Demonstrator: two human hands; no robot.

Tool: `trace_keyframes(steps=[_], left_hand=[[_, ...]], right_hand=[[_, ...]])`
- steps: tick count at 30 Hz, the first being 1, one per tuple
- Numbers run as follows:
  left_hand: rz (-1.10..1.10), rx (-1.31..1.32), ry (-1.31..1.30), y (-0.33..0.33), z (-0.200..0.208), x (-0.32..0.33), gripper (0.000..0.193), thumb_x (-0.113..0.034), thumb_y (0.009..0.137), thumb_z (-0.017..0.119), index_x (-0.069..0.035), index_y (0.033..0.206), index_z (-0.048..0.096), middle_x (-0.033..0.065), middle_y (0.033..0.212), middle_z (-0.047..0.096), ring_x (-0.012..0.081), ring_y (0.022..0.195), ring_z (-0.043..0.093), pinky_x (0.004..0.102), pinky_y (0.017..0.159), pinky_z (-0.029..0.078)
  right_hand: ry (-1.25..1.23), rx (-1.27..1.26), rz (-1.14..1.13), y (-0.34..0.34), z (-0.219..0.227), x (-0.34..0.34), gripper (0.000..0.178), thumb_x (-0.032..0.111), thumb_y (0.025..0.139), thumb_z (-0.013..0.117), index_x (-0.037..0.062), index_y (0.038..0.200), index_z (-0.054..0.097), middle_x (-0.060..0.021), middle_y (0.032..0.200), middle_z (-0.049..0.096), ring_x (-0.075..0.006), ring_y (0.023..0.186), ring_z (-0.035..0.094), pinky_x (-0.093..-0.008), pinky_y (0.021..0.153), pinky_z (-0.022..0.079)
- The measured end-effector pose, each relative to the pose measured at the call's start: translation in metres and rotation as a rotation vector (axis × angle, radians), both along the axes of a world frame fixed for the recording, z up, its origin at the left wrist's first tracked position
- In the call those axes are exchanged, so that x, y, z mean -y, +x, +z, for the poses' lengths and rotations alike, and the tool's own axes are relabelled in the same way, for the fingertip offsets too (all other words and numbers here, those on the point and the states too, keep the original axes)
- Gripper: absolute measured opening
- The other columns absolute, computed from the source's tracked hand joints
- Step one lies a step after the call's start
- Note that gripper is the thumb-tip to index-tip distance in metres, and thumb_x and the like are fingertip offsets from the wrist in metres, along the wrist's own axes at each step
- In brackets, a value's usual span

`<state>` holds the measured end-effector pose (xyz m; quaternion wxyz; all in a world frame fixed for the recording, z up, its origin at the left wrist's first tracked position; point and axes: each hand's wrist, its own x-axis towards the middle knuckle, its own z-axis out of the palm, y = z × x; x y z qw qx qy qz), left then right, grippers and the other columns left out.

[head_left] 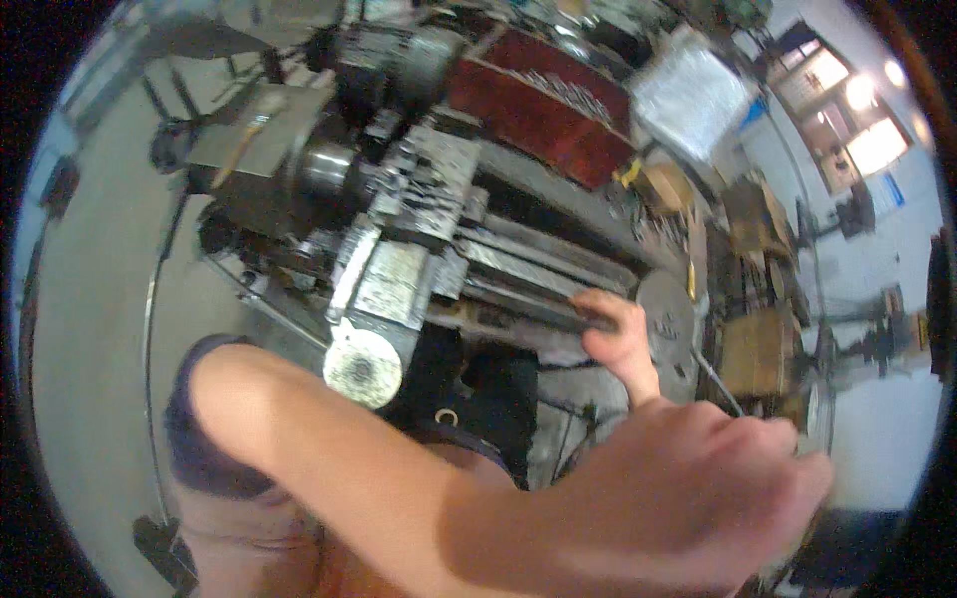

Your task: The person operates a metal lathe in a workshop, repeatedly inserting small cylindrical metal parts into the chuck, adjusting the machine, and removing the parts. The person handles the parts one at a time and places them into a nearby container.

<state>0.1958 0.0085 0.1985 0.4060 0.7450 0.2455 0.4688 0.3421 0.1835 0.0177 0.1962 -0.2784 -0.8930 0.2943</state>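
Observation:
My left arm reaches across the lower part of the view, and my left hand (733, 473) is raised close at the lower right. Its fingers are curled closed; anything inside them is hidden. Beyond it, my right hand (618, 334) is at the right end of the lathe bed (538, 274). Thumb and fingers are apart with nothing visible between them; whether they touch the bed I cannot tell. Left of that hand, the carriage with its oily cross slide (389, 279) lies across the bed, a pale round dial (363, 369) at its near end.
The headstock chuck (324, 164) is at the left. Behind the bed stands a dark red tray (543, 100) with small metal pieces along it. A silvery wrapped block (693, 95) and a cardboard box (666, 187) lie at the back right. A round metal disc (666, 309) is beside my right hand.

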Motion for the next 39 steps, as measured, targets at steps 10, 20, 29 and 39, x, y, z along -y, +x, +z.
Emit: trace_keyframes(steps=[10,20,29,39], left_hand=[[0.291,0.097,0.230,-0.008,-0.002,0.017,0.006,-0.002,0.063,0.059,-0.003,0.069,0.059,0.0060,0.064,0.056,0.0167,0.045,0.050,0.0254,0.039,0.041],[0.845,-0.391,0.031,-0.150,-0.114,0.029,0.027,-0.008,0.076,0.063,0.001,0.102,0.061,0.0147,0.088,0.065,0.0250,0.079,0.065,0.0312,0.070,0.050],[1.429,-0.319,-0.445,-0.272,-0.308,0.103,0.029,-0.012,0.086,0.056,0.005,0.109,0.057,0.0135,0.105,0.062,0.0195,0.091,0.060,0.0306,0.080,0.047],[1.365,-0.569,-0.560,-0.283,-0.336,0.060,0.033,-0.003,0.076,0.057,0.006,0.107,0.058,0.0165,0.103,0.063,0.0255,0.095,0.059,0.0337,0.085,0.046]], right_hand=[[-0.108,0.001,-0.023,0.011,0.005,0.001,0.044,0.009,0.054,0.057,0.0001,0.097,0.063,-0.0175,0.095,0.064,-0.0286,0.090,0.062,-0.0311,0.082,0.046],[-0.062,-0.051,-0.400,0.115,-0.051,0.014,0.040,0.004,0.057,0.054,0.0017,0.095,0.067,-0.0124,0.088,0.067,-0.0188,0.081,0.063,-0.0277,0.076,0.048],[-0.181,0.040,-0.893,0.220,-0.093,0.026,0.032,0.005,0.065,0.057,-0.0020,0.095,0.066,-0.0154,0.084,0.068,-0.0168,0.075,0.063,-0.0292,0.069,0.049],[-0.242,0.144,-1.247,0.329,-0.128,0.087,0.032,0.020,0.060,0.059,0.0029,0.085,0.069,-0.0192,0.078,0.065,-0.0255,0.076,0.065,-0.0319,0.073,0.049]])
